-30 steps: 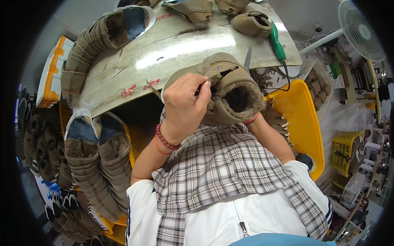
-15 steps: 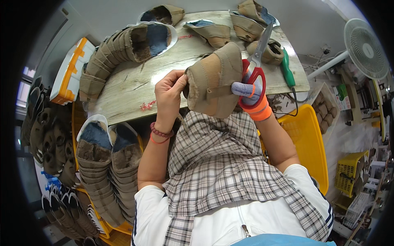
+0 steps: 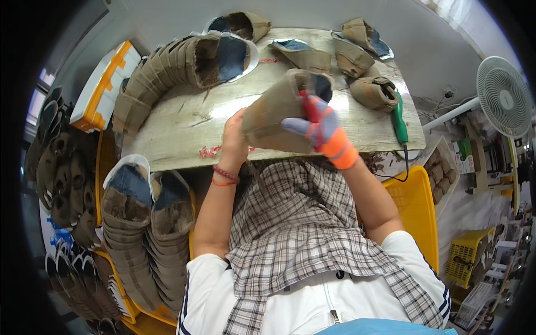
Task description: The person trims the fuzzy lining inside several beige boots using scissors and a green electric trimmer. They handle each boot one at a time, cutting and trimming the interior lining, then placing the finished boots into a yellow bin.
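Observation:
A brown, fleece-lined shoe upper is held up over the near edge of the table, blurred by motion. My left hand is closed on its left side, and a beaded bracelet circles that wrist. At the other side my right hand, in a grey and orange glove, grips red-handled scissors, its thumb lying against the upper. The scissors' blades are hidden. Dark blue lining shows at the upper's far right opening.
The wooden table bears a curved row of nested uppers, several loose uppers and a green-handled corded tool. More nested uppers stand at my left. A yellow basket and a white fan are at the right.
The upper has turned, so its blue-lined opening now shows. My right hand has moved left against it, and the scissor blades that pointed up are out of sight.

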Demonstrator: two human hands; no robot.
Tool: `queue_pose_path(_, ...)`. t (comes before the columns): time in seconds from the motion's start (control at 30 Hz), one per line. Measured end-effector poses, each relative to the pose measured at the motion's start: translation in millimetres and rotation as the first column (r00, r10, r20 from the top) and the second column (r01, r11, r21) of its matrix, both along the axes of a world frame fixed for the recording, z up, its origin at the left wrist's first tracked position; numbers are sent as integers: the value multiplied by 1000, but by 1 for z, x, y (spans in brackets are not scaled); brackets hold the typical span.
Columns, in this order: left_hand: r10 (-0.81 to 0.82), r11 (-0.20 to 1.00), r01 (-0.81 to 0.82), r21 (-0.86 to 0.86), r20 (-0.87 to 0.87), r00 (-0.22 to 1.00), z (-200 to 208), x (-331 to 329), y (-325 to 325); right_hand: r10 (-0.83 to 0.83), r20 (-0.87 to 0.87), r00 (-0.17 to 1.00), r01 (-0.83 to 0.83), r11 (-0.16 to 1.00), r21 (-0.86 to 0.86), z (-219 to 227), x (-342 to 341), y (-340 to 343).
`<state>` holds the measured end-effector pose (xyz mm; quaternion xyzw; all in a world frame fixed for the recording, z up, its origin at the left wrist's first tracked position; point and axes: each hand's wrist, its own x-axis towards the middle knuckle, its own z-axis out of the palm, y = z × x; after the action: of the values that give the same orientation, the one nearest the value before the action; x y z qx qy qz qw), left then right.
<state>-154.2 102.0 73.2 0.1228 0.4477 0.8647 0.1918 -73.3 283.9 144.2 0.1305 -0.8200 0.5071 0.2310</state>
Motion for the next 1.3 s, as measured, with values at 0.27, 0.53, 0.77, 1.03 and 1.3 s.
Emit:
queue_pose_path(0.27,267,963,-271,-10,208,941,-58,13,-37,4,276,961,-44,989,141,-72,-66,-9)
queue_pose_path(0.53,399,889,-446,106,300,866,-59,-44,-102,-595,46,802,423,622,659,-45,-174,149)
queue_pose_path(0.77,419,899,-438,30,240,876,-61,-63,-144,-322,150,935,134,710,692,-15,-145,99)
queue_pose_path(1.03,421,787,-511,-347,-304,855,-12,69,-76,-237,294,926,229,972,62,8,-16,45)
queue_pose_path(1.3,-64,998,68,8,455,888,-18,150,-52,120,396,910,50,918,-394,-12,92,-68)
